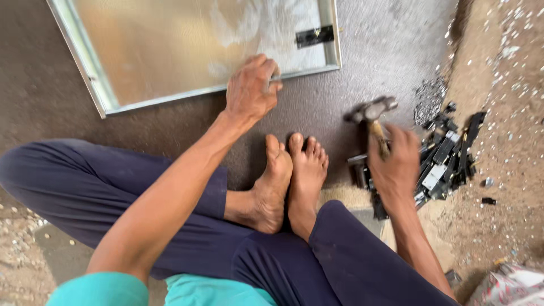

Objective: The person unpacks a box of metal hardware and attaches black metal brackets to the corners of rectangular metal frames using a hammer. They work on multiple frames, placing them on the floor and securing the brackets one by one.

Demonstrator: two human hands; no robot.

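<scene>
My left hand (251, 86) is closed on the near edge of a shiny metal tray-like panel (187, 45) that lies on the dark floor; something small may be pinched in the fingers, too hidden to tell. My right hand (395, 161) grips the wooden handle of a hammer (372, 110), whose metal head is raised and blurred above the floor. A small black bracket (314, 35) sits inside the panel near its right rim.
A heap of black and silver metal parts (445, 156) lies to the right of the hammer, beside a sandy, gravel-strewn strip (504, 85). My bare feet (292, 178) and crossed legs in dark trousers fill the foreground.
</scene>
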